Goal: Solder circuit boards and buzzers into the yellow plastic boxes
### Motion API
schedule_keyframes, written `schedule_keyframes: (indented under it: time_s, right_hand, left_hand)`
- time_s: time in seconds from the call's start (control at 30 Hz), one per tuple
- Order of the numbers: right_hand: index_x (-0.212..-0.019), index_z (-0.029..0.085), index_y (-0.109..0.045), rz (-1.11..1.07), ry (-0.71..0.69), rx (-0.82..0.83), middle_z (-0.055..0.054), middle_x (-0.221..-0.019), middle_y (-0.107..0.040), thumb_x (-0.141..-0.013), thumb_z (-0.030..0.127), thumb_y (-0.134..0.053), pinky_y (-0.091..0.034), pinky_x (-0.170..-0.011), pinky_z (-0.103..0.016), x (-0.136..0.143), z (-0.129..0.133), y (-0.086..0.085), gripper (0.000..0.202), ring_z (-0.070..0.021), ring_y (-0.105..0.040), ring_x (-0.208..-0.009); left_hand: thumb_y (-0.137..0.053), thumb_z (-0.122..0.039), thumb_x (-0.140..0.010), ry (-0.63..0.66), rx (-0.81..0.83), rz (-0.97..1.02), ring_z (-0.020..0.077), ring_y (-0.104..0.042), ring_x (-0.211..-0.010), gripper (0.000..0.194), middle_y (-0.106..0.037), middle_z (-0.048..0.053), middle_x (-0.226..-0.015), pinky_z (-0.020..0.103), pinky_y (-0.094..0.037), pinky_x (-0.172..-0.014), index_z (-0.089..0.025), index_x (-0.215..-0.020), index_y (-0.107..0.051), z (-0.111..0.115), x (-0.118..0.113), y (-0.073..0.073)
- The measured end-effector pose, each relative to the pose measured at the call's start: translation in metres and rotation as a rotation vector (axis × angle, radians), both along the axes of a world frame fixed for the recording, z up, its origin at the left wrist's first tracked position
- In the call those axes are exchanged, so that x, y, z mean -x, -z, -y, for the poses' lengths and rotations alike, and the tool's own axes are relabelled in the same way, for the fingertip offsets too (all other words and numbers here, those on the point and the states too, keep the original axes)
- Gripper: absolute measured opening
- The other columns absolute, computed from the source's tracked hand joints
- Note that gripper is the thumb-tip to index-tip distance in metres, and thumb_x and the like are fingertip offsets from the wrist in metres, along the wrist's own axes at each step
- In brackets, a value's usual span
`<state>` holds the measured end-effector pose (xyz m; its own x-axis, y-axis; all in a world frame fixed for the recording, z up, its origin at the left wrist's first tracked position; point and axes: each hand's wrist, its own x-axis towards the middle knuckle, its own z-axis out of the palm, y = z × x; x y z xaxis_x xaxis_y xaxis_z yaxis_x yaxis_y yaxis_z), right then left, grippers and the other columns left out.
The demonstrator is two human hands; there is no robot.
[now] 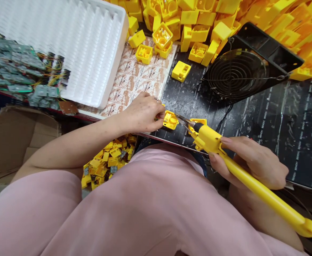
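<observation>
Near the table's front edge lies an open yellow housing (171, 120) with small parts inside. My left hand (147, 113) is closed at its left side, the fingers pinched; anything between them is hidden. A yellow soldering tool (241, 170) with a dark collar and a thin metal tip is gripped in my right hand (252, 161). Its tip points left and reaches the right side of that housing. Under the tool's front end sits another yellow housing (198, 122), partly covered.
A black fan (236, 76) stands at the right, before a large heap of yellow housings (198, 32). A white foam tray (91, 49) and piled circuit boards (14, 67) are at the left. Below the table edge are more yellow pieces (110, 160) and a cardboard box (19, 142).
</observation>
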<state>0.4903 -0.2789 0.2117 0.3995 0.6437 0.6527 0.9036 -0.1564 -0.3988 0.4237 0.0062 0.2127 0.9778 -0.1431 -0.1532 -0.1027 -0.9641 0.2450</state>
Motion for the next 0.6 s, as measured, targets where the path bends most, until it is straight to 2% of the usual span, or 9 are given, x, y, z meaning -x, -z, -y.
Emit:
schedule_keyframes:
  time_s: [0.17,0.37,0.5,0.6]
  right_hand:
    - [-0.124,0.023,-0.070,-0.012,0.010,-0.008,0.000,-0.082,-0.076,-0.082,0.016,-0.085,-0.061,-0.059,-0.026,-0.001,0.001,0.001,0.046,-0.0156,-0.071,-0.066]
    - [-0.127,0.025,-0.070,-0.039,0.006,-0.021,0.001,-0.084,-0.077,-0.082,0.016,-0.085,-0.062,-0.059,-0.029,0.001,0.003,0.004,0.048,-0.0168,-0.071,-0.067]
    - [-0.128,0.027,-0.069,-0.041,0.041,-0.021,0.001,-0.085,-0.077,-0.084,0.017,-0.083,-0.061,-0.059,-0.029,0.002,0.002,0.005,0.048,-0.0173,-0.072,-0.067]
    - [-0.128,0.028,-0.069,-0.028,0.076,-0.028,0.001,-0.087,-0.078,-0.085,0.019,-0.082,-0.061,-0.059,-0.028,0.001,0.001,0.008,0.046,-0.0168,-0.072,-0.067]
  left_hand:
    - [-0.049,-0.028,-0.084,0.000,-0.019,0.002,0.0199,-0.064,-0.073,0.025,-0.073,0.004,-0.072,0.041,-0.042,-0.091,-0.019,-0.076,-0.071,0.000,0.000,0.001]
    - [-0.051,-0.028,-0.087,0.015,-0.005,0.006,0.0192,-0.064,-0.074,0.025,-0.074,0.004,-0.074,0.040,-0.042,-0.090,-0.019,-0.079,-0.073,-0.003,0.002,0.001]
    - [-0.052,-0.031,-0.095,0.012,0.110,0.034,0.0194,-0.066,-0.085,0.027,-0.080,0.004,-0.094,0.039,-0.042,-0.095,-0.021,-0.091,-0.077,-0.013,0.006,0.000]
    - [-0.056,-0.032,-0.096,-0.040,0.173,0.055,0.0200,-0.067,-0.089,0.024,-0.080,0.003,-0.097,0.041,-0.043,-0.101,-0.022,-0.096,-0.078,-0.017,0.007,0.003]
